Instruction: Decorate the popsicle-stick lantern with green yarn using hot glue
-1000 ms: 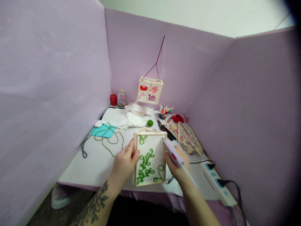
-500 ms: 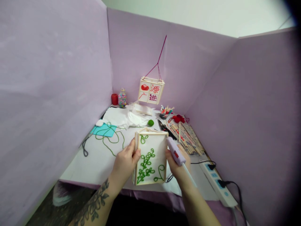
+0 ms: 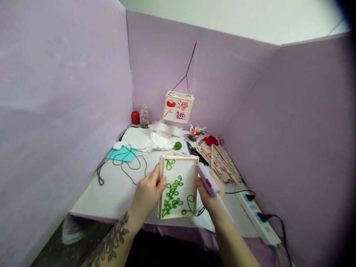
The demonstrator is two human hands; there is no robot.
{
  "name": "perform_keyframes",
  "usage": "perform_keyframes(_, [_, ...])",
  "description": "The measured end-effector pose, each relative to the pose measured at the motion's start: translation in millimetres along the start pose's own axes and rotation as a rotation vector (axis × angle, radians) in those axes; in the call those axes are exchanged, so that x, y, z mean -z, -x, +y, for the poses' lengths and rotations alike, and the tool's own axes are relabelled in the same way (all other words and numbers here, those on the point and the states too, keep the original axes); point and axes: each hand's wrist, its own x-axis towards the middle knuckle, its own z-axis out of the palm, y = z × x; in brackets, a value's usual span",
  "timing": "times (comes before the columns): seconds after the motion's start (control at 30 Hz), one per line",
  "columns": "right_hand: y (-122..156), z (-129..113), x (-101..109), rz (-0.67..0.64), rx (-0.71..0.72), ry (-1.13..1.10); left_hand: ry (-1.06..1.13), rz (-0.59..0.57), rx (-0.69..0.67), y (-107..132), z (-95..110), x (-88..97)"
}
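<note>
My left hand [image 3: 148, 193] grips the left edge of a small box-shaped lantern frame [image 3: 178, 187] of wooden sticks and white paper. Its front panel bears a green yarn vine. My right hand [image 3: 209, 195] is closed round a lilac glue gun [image 3: 207, 179], whose nozzle points at the frame's upper right edge. A white glue stick pokes out of the gun's back end. The frame is held upright just above the near part of the white table [image 3: 116, 189].
A finished lantern with red characters [image 3: 178, 107] hangs at the back wall. On the table lie green yarn [image 3: 130, 163], a teal card [image 3: 122, 154], white tissue [image 3: 147, 139], a bead jar [image 3: 144, 116], a red cup [image 3: 135, 117], scissors [image 3: 196, 152], stick bundles [image 3: 221, 161] and a power strip [image 3: 257, 217]. Lilac partitions enclose three sides.
The glue gun's nozzle has shifted slightly right, from the front panel's top corner to the frame's right edge. The view has shifted a little. My left hand's hold is unchanged.
</note>
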Motion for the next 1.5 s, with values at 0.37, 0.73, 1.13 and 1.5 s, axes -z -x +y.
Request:
perform_keyframes(0.37, [0.4, -0.1, -0.9, 0.005, 0.031, 0.005, 0.038, -0.013, 0.016, 0.9, -0.4, 0.9])
perform_keyframes(0.73, [-0.3, -1.3, -1.8, -0.007, 0.004, -0.047, 0.025, -0.005, 0.017, 1.0, 0.1, 1.3])
perform_keyframes(1.13, [-2.0, -1.8, -1.3, -0.018, 0.044, 0.004, 0.018, 0.002, 0.006, 0.8, -0.7, 0.5])
perform_keyframes(1.5, [-2.5, -4.3, 0.5, -0.021, 0.023, -0.008, -0.012, -0.004, 0.005, 0.7, -1.8, -0.5])
